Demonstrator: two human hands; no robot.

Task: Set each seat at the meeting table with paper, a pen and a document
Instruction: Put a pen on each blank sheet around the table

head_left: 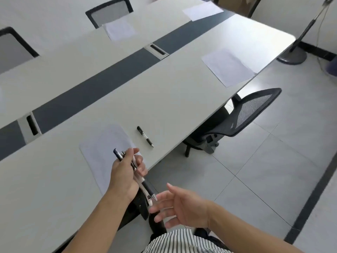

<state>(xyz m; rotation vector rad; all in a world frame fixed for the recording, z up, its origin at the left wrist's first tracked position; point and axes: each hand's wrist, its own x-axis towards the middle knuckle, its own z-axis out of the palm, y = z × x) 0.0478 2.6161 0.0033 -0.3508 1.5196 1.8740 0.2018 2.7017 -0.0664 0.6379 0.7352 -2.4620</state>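
Papers are lying at each seat; my left hand (125,177) is gripping spare pens (135,173), right hand (179,207) spread empty; one pen (145,136) placed, documents missing.

There is just the one view, from a wide-angle camera worn on the person's head. It looks forward and steeply down from standing height at the near long edge of the surface (164,99). The picture is tilted, so the surface runs as a slant from lower left to upper right, its far end by the fan stand (299,46). Nearest the lens, at the bottom of the frame, are the person's forearms and both hands, with a striped shirt (180,241) just below. Farther off it takes in the chairs across the surface and the tiled floor (273,161) on the right. Straight edges bow slightly toward the frame's borders.
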